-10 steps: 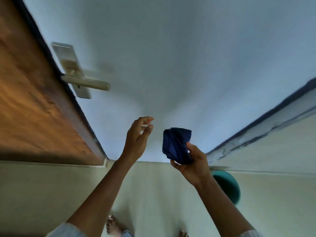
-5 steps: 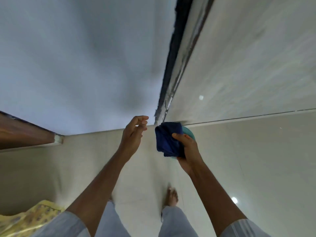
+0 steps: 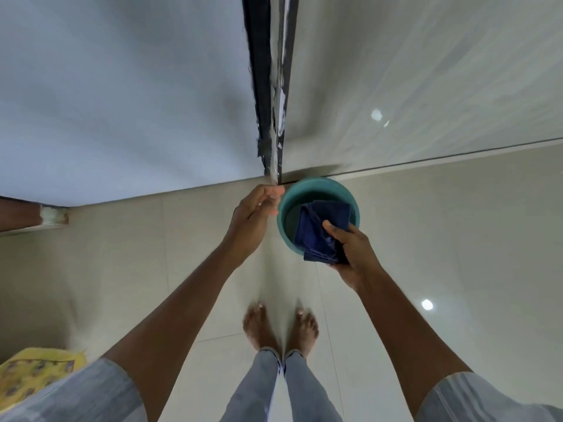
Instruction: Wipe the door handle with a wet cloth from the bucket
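Observation:
A teal bucket [image 3: 316,185] stands on the pale floor tiles against the foot of the wall. My right hand [image 3: 353,251] grips a crumpled dark blue cloth [image 3: 321,229] and holds it over the bucket's opening. My left hand [image 3: 254,211] hovers just left of the bucket's rim, holding nothing, its fingers loosely curled and apart. The door handle is out of view; only the wooden door's bottom corner [image 3: 18,213] shows at the far left.
A dark, chipped wall edge [image 3: 268,86] runs down to the floor just behind the bucket. My bare feet [image 3: 280,327] stand on the tiles below it. A yellow patterned fabric [image 3: 33,370] lies at the lower left.
My view has swung down and right from the door handle to the floor. My right hand has carried the blue cloth over the bucket, and my left hand has followed beside the rim.

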